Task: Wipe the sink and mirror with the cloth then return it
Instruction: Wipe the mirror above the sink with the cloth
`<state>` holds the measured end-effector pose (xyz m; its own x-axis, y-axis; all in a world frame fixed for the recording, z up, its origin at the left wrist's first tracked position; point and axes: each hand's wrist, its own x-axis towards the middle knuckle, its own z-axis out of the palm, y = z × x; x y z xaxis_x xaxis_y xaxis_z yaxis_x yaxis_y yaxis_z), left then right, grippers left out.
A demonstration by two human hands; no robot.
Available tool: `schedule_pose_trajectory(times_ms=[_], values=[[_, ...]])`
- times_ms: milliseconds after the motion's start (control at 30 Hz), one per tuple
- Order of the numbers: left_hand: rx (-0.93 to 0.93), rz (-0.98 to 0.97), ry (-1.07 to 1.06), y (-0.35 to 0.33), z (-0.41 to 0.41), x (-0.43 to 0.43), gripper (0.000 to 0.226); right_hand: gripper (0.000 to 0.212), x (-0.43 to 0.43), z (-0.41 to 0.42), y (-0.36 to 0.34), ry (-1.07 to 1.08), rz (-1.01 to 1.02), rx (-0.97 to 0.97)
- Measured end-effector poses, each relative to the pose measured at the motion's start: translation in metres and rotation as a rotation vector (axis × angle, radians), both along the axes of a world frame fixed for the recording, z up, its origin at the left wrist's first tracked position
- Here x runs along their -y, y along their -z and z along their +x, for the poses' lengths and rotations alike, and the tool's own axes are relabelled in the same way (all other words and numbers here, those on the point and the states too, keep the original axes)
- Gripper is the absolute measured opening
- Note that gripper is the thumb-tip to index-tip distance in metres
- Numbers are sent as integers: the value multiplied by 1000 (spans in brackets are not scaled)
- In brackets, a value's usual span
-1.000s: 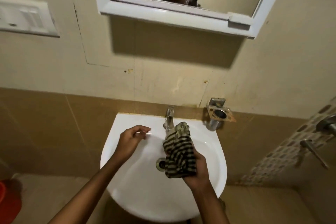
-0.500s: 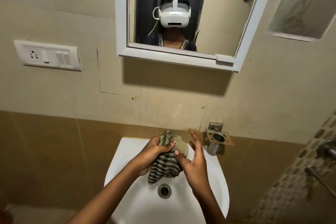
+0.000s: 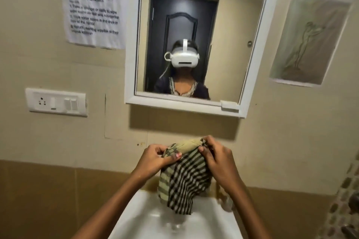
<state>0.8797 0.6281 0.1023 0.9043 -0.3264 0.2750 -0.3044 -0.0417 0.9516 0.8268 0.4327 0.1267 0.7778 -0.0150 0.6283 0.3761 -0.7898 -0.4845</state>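
A striped dark and pale green cloth (image 3: 183, 182) hangs above the white sink (image 3: 136, 219), held up at its top edge by both hands. My left hand (image 3: 155, 158) pinches its left corner and my right hand (image 3: 217, 159) grips its right corner. The cloth hides the tap. Above on the wall is the white-framed mirror (image 3: 233, 48), which reflects a person wearing a white headset in front of a dark door. The hands are well below the mirror's lower frame.
A printed paper notice (image 3: 93, 7) is stuck to the wall left of the mirror. A white switch and socket plate (image 3: 56, 102) sits lower left. A recessed niche (image 3: 310, 42) is at the right. Metal fittings show at the far right edge (image 3: 353, 202).
The view has tilted up from the sink to the mirror. My left hand joined the right on the cloth, and both lifted it and spread its top edge.
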Motion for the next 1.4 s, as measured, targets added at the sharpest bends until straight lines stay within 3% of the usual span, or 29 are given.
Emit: schedule_pose_trajectory(times_ms=[233, 367, 500, 600, 767, 800, 867, 933, 967, 1100, 1233, 1300, 1400], values=[[380, -56, -243, -136, 38, 23, 12, 32, 12, 50, -152, 61, -324, 469], [554, -126, -296, -219, 64, 36, 30, 27, 25, 80, -248, 179, -554, 718], [704, -87, -352, -283, 83, 58, 22, 13, 37, 109, -315, 478, -606, 937], [806, 35, -457, -309, 91, 76, 22, 15, 36, 125, -327, 569, -453, 929], [922, 102, -606, -334, 89, 85, 20, 15, 30, 127, -317, 428, -14, 1003], [963, 103, -630, -341, 87, 86, 16, 18, 30, 126, -319, 402, 84, 1029], [1061, 116, -671, -356, 82, 88, 9, 45, 27, 129, -328, 292, 216, 1023], [1138, 121, -695, -374, 76, 92, 8, 73, 20, 135, -340, 238, 226, 963], [1154, 111, -693, -383, 74, 95, 12, 77, 19, 139, -348, 281, 226, 922], [1172, 52, -706, -418, 74, 93, 20, 68, 28, 149, -380, 539, 340, 799], [1291, -73, -948, -445, 85, 45, 22, 67, 45, 155, -418, 687, 89, 898], [1243, -157, -1067, -451, 95, 8, 21, 67, 49, 155, -438, 719, 33, 892], [995, -222, -1159, -453, 122, -38, 27, 62, 48, 158, -470, 742, 16, 907]])
